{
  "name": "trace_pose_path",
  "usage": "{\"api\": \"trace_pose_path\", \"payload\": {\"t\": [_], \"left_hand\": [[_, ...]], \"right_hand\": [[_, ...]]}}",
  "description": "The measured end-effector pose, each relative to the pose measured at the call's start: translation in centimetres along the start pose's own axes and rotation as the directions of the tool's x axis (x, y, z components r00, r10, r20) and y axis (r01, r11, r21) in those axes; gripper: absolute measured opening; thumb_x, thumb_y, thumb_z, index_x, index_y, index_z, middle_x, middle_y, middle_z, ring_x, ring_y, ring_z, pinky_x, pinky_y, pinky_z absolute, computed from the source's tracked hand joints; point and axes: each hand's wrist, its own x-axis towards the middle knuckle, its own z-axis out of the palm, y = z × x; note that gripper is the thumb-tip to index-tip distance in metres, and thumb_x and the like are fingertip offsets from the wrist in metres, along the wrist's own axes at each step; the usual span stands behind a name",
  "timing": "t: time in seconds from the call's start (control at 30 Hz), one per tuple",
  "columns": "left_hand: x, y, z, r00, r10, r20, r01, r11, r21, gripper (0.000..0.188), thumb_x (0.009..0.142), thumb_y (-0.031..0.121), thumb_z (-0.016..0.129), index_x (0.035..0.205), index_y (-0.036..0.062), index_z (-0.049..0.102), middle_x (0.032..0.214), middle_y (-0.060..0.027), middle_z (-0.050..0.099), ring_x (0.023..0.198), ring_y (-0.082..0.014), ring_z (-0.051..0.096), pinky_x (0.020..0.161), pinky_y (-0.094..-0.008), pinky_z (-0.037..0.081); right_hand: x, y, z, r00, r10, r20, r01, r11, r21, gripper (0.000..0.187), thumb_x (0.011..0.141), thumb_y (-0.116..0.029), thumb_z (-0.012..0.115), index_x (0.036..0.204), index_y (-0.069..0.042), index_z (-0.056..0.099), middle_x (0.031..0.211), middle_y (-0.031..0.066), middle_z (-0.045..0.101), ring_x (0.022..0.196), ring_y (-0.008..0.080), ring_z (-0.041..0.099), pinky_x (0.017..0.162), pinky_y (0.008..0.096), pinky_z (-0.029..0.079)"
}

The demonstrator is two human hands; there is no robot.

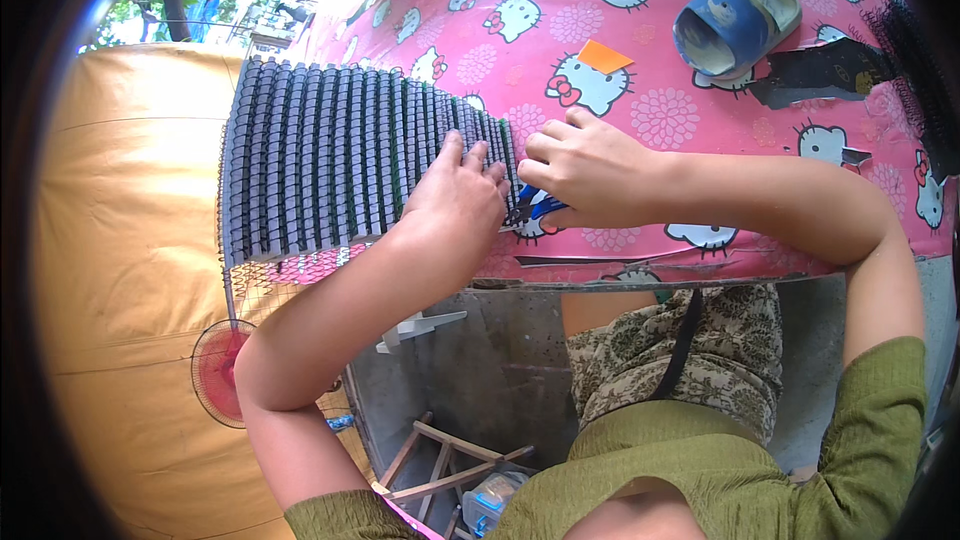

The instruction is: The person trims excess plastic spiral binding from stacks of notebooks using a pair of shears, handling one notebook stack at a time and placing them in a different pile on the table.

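A woven panel of grey-white strips bound with dark thread or wire lies at the left of the table. Resting on its right edge, my left hand has its fingers stretched out flat. My right hand is closed round blue-handled pliers, just beside my left fingertips. The dark jaws of the pliers reach to the panel's lower right corner. What lies between them is too small to make out.
The table has a pink cover with cartoon cats, torn at the front edge. On it lie an orange paper piece, a blue slide sandal and black mesh. A red fan and wooden frame stand below left.
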Motion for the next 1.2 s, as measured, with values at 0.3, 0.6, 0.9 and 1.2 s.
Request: {"api": "trace_pose_path", "payload": {"t": [0.3, 0.6, 0.9, 1.2], "left_hand": [[0.6, 0.4, 0.2, 0.999, -0.03, 0.03, 0.03, 1.0, -0.001, 0.071, 0.078, 0.026, 0.069, 0.142, 0.0078, 0.043, 0.148, -0.0068, 0.041, 0.141, -0.0269, 0.03, 0.114, -0.049, 0.02], [1.3, 0.4, -0.4, 0.995, -0.012, 0.098, 0.015, 1.0, -0.023, 0.07, 0.076, 0.022, 0.071, 0.14, 0.0094, 0.046, 0.142, -0.0055, 0.047, 0.138, -0.0267, 0.034, 0.113, -0.0497, 0.023], [0.8, 0.2, -1.1, 0.992, 0.021, 0.121, -0.018, 1.0, -0.026, 0.066, 0.077, 0.021, 0.071, 0.137, 0.0075, 0.049, 0.139, -0.0062, 0.05, 0.137, -0.0259, 0.038, 0.112, -0.0487, 0.025], [0.6, 0.2, -1.5, 0.99, 0.018, 0.138, -0.014, 0.999, -0.03, 0.065, 0.077, 0.021, 0.07, 0.137, 0.0083, 0.05, 0.14, -0.0063, 0.05, 0.136, -0.0261, 0.039, 0.112, -0.0475, 0.025]], "right_hand": [[4.0, 0.3, -3.2, 0.625, 0.278, 0.729, -0.712, 0.586, 0.387, 0.044, 0.085, -0.034, 0.065, 0.071, 0.008, 0.063, 0.056, 0.0176, 0.062, 0.044, 0.0249, 0.063, 0.047, 0.0346, 0.053], [-0.5, 0.3, -0.2, 0.998, 0.031, 0.053, -0.031, 1.0, -0.003, 0.044, 0.073, -0.037, 0.075, 0.099, -0.005, 0.059, 0.091, 0.0092, 0.058, 0.092, 0.0277, 0.059, 0.079, 0.0408, 0.046], [2.5, -0.1, -1.7, 0.868, 0.187, 0.46, -0.3, 0.936, 0.186, 0.041, 0.071, -0.034, 0.075, 0.095, -0.005, 0.06, 0.091, 0.0111, 0.06, 0.091, 0.0288, 0.061, 0.076, 0.0423, 0.047], [1.2, -0.2, -0.9, 0.966, 0.117, 0.232, -0.161, 0.97, 0.181, 0.04, 0.07, -0.03, 0.075, 0.092, 0.001, 0.065, 0.085, 0.0157, 0.065, 0.082, 0.0286, 0.067, 0.068, 0.0416, 0.054]]}}
